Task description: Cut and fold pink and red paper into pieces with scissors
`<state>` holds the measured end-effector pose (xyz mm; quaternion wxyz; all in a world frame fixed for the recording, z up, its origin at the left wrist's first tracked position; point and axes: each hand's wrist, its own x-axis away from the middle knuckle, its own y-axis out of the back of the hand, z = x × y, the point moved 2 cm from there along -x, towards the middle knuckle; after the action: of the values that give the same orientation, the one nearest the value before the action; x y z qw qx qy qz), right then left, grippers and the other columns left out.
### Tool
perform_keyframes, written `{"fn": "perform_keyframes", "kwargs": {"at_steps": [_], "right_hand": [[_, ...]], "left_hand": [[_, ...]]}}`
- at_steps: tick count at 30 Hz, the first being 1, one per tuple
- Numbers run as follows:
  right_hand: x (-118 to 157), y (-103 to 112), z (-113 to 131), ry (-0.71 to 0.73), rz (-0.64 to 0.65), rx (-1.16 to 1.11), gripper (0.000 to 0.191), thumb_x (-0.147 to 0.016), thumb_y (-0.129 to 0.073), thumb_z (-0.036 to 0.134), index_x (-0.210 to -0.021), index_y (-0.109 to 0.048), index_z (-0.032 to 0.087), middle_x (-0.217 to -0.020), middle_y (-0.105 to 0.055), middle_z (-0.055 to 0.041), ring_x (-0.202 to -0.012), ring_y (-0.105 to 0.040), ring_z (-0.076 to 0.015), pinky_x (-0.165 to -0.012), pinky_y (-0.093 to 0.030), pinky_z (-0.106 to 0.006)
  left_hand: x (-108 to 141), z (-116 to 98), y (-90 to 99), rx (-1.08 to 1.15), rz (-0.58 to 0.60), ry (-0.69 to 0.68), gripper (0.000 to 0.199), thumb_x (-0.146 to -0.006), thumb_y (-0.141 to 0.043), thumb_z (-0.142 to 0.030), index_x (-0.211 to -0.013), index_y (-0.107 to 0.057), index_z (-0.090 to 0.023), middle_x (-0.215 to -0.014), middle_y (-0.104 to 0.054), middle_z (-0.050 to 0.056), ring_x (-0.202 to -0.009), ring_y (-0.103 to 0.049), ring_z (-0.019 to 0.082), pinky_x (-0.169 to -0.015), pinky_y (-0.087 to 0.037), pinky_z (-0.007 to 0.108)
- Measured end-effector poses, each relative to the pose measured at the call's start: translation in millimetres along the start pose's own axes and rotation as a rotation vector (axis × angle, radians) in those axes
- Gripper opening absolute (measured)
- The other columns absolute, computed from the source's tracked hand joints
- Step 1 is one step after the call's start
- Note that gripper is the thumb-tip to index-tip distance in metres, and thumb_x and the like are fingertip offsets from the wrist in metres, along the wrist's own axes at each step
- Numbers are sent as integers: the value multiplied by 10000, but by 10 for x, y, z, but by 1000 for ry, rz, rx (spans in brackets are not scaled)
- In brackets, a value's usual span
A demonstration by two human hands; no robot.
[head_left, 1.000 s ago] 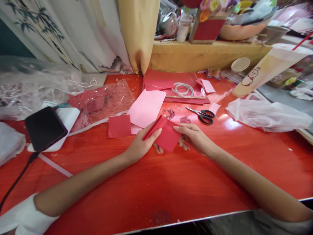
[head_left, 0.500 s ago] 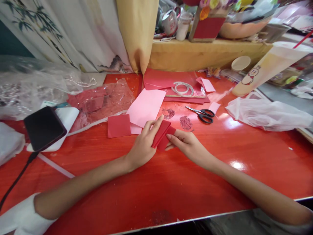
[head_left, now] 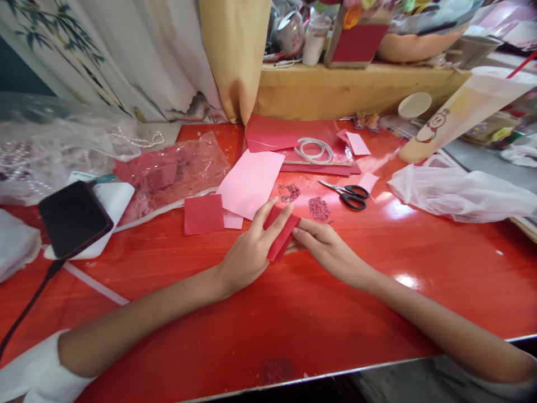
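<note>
A folded piece of red paper [head_left: 282,239] is held between both hands above the red table [head_left: 235,324]. My left hand [head_left: 250,246] grips its left side, the index and middle fingers lying across the paper's face. My right hand [head_left: 325,243] pinches the right edge, thumb on top and the other fingers partly hidden beneath. Left of the hands lies a flat red paper square [head_left: 204,214], beside a larger pink sheet [head_left: 250,180]. Black-handled scissors [head_left: 353,196] rest beyond my right hand with their blades slightly apart.
At the left, a dark phone-like device [head_left: 74,219] with a cable sits on a white object. A coil of white cord [head_left: 314,150] lies on red sheets at the back. A tall drink cup [head_left: 461,115] stands right, behind a crumpled white plastic bag [head_left: 457,190].
My left fingers have spread and slid over the paper's face. The paper's folded layers have come closer together, and my right hand has shifted slightly along its edge.
</note>
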<state>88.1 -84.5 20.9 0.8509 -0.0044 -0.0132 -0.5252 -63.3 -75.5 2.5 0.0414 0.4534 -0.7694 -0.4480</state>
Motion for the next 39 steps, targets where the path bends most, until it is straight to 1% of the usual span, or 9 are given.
{"fn": "perform_keyframes", "kwargs": {"at_steps": [8,22,26,29,30,32,34,36,39], "right_hand": [[34,-14,31,-25,34,47,277,-919,-369,285,-1063,-572,164,-955,-665,-53,-907,-642,-174,-829,-521,-366],[26,-15,27,-80,38,-143,316,-919,-359,300,-1008,-612,133,-928,-669,-69,-897,-631,-181,-823,-499,-365],[6,19,0,-70,-44,-55,314,-896,-413,374,-945,-613,138,-818,-654,-43,-762,-631,-150,-757,-509,-323],[-22,109,-2,-69,-134,-5,272,-887,-435,366,-890,-607,155,-758,-611,-10,-694,-594,-114,-690,-500,-266],[-31,148,4,-67,-163,3,260,-884,-442,363,-871,-602,159,-750,-597,-3,-685,-582,-107,-674,-495,-253],[-47,221,23,-55,-198,22,251,-878,-450,367,-829,-586,163,-740,-573,3,-683,-567,-104,-655,-488,-241],[-54,269,46,-43,-204,66,263,-874,-451,378,-774,-563,162,-721,-555,5,-674,-558,-107,-643,-486,-241],[-52,280,63,-51,-170,130,281,-875,-446,383,-733,-546,162,-702,-552,3,-662,-555,-110,-638,-486,-246],[-42,245,64,-101,-64,195,289,-888,-417,387,-778,-560,161,-709,-590,-8,-676,-581,-125,-663,-496,-262]], "left_hand": [[10,-49,4,-83,22,17,607,-897,-374,-229,-1418,-77,-319,-1468,-127,115,-1312,-256,334,-986,-375,499],[21,-49,-16,-151,29,20,571,-889,-337,-169,-1417,-145,-269,-1471,-133,149,-1282,-307,355,-849,-494,417],[1,-46,17,7,36,-34,613,-867,-357,-137,-1416,-134,-291,-1470,-146,107,-1326,-236,308,-1011,-353,466],[-46,-38,64,230,81,-91,754,-798,-522,-197,-1419,-106,-294,-1481,-104,86,-1354,-141,296,-1079,-244,464],[-66,-21,74,326,92,-57,819,-762,-584,-243,-1418,-97,-300,-1485,-96,85,-1342,-178,301,-1062,-282,455],[-108,41,79,561,66,111,824,-742,-613,-355,-1407,-129,-306,-1463,-181,100,-1211,-409,269,-932,-437,393],[-136,110,63,797,3,311,595,-812,-491,-449,-1341,-301,-255,-1292,-438,119,-864,-591,164,-680,-513,285],[-148,149,41,898,-25,429,414,-859,-379,-479,-1085,-526,-165,-887,-603,66,-564,-534,88,-496,-442,215],[-146,146,33,834,-1,477,326,-837,-457,-455,-756,-534,-148,-537,-468,-39,-431,-419,51,-426,-343,175]]}}
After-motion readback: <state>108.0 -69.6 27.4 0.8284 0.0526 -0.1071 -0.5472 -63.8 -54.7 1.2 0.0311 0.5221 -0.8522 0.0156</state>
